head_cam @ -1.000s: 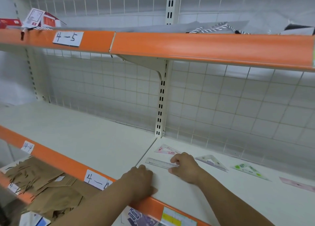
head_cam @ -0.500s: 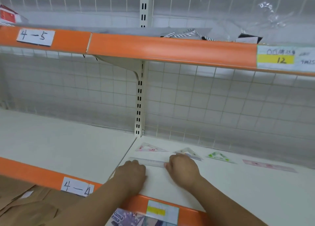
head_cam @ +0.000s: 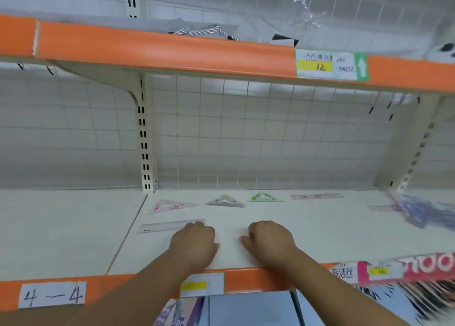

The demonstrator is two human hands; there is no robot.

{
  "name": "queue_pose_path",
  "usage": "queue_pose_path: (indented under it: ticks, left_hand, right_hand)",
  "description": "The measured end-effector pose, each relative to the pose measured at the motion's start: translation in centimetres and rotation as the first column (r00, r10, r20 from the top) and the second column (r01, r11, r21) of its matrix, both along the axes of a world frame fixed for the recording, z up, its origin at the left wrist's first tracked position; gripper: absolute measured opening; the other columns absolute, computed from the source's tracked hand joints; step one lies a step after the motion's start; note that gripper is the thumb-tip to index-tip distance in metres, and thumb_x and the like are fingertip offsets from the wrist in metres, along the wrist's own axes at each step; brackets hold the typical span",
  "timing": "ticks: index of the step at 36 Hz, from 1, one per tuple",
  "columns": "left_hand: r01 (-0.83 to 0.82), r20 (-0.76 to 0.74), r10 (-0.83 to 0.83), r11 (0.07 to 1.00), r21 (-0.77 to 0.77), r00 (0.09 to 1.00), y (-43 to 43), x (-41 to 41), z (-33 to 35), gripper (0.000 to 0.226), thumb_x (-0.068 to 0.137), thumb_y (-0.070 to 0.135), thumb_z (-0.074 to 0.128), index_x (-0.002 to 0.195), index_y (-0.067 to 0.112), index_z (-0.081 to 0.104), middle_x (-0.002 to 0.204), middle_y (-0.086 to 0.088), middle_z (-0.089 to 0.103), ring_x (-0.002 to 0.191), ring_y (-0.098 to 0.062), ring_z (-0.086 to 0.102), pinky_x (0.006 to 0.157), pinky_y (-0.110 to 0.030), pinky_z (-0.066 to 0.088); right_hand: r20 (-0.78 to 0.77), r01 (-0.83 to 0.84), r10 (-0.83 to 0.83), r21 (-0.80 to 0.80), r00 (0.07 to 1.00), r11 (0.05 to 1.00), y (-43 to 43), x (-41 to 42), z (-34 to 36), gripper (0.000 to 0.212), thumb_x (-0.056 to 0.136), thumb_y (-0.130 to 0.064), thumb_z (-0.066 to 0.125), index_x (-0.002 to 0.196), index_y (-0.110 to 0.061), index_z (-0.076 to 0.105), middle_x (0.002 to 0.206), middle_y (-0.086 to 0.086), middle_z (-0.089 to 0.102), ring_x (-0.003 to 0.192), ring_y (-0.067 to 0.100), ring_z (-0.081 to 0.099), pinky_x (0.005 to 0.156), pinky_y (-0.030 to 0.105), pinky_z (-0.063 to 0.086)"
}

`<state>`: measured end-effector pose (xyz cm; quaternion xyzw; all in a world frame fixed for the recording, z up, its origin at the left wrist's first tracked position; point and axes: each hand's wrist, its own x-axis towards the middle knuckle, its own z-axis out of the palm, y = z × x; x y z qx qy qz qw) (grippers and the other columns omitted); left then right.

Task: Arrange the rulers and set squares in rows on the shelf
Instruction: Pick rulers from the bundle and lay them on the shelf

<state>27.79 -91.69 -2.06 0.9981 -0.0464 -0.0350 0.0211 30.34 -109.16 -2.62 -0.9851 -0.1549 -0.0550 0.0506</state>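
Head camera looks down at a white shelf (head_cam: 320,239) with an orange front edge (head_cam: 246,280). 2 bare arms reach over that edge from the bottom of the frame.

The left hand (head_cam: 194,244) lies knuckles up, just left of the middle. Its fingers are bent and close together, and they sit over the right end of a clear ruler (head_cam: 167,226). The tips are hidden, so I cannot tell if they pinch the ruler or only press on it. The clear ruler lies flat on the shelf and runs out to the left of that hand.

The right hand (head_cam: 269,243) rests on the shelf just right of the middle, apart from the clear ruler. Its fingers are curled under and close together. Its thumb pokes out to the left, and it holds nothing.

Behind the hands, near the wire grid (head_cam: 270,133) at the back, 4 things lie flat in a row. From left to right they are a pink set square (head_cam: 172,206), a pale set square (head_cam: 225,201), a green set square (head_cam: 264,197) and a pink ruler (head_cam: 316,196).

At the far right lies a blurry bluish thing (head_cam: 418,210), maybe a plastic packet. A white label (head_cam: 52,295) at the lower left reads 4-4. On the upper shelf edge (head_cam: 160,52) a tag (head_cam: 331,66) shows 12.
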Motion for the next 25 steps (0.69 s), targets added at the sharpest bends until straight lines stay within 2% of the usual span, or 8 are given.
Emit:
queue_pose_path:
  ticks: [4,6,10,15,18,25]
  left_hand:
    - [0.061,-0.008,-0.061,0.998,0.001,0.998,-2.1,0.1,0.0,0.04,0.1,0.041,0.038,0.122,0.011,0.053,0.125,-0.01,0.049,0.12,-0.026,0.046,0.093,-0.036,0.042]
    - [0.087,-0.009,-0.087,0.996,0.002,0.996,-3.1,0.3,0.1,0.04,0.1,0.041,0.037,0.122,0.011,0.052,0.125,-0.01,0.049,0.12,-0.026,0.046,0.093,-0.037,0.042]
    - [0.118,0.004,-0.118,0.993,0.007,0.993,-5.5,0.8,0.5,0.041,0.1,0.041,0.037,0.123,0.011,0.052,0.125,-0.011,0.049,0.119,-0.027,0.047,0.092,-0.036,0.042]
    - [0.145,0.021,-0.146,0.989,0.019,0.989,-9.9,1.6,0.8,0.039,0.1,0.04,0.038,0.121,0.011,0.053,0.124,-0.01,0.05,0.117,-0.027,0.047,0.092,-0.037,0.042]
    - [0.149,0.035,-0.15,0.989,0.021,0.988,-13.0,2.0,0.9,0.039,0.1,0.039,0.038,0.121,0.011,0.054,0.124,-0.01,0.05,0.118,-0.026,0.047,0.091,-0.036,0.042]
    - [0.11,0.048,-0.109,0.994,-0.008,0.993,-21.0,2.7,1.1,0.037,0.1,0.038,0.038,0.12,0.011,0.054,0.124,-0.01,0.051,0.118,-0.027,0.047,0.091,-0.037,0.042]
  right_hand:
    - [-0.025,0.067,-0.067,-0.01,0.997,0.998,-2.2,-0.7,0.2,0.031,0.095,-0.042,0.041,0.089,-0.016,0.057,0.104,0.006,0.065,0.096,0.024,0.059,0.068,0.028,0.038]
    - [-0.023,0.091,-0.091,-0.001,0.996,0.996,-3.3,-0.9,0.3,0.027,0.095,-0.041,0.041,0.083,-0.018,0.049,0.102,0.005,0.065,0.088,0.023,0.056,0.067,0.027,0.037]
    - [-0.033,0.139,-0.138,0.026,0.99,0.99,-5.8,-1.0,0.4,0.034,0.095,-0.038,0.042,0.065,-0.023,0.035,0.084,0.001,0.053,0.078,0.018,0.046,0.064,0.028,0.036]
    - [-0.044,0.18,-0.178,0.047,0.983,0.983,-10.0,-0.7,0.4,0.036,0.094,-0.036,0.041,0.063,-0.024,0.031,0.084,-0.001,0.05,0.078,0.018,0.045,0.061,0.028,0.034]
    - [-0.045,0.195,-0.193,0.043,0.98,0.98,-12.9,-0.3,0.5,0.029,0.095,-0.036,0.042,0.07,-0.02,0.039,0.091,0.005,0.058,0.08,0.018,0.043,0.066,0.028,0.035]
    - [-0.036,0.146,-0.145,0.032,0.989,0.989,-20.7,1.0,0.9,0.023,0.095,-0.035,0.041,0.082,-0.016,0.045,0.101,0.007,0.065,0.079,0.019,0.044,0.067,0.028,0.036]
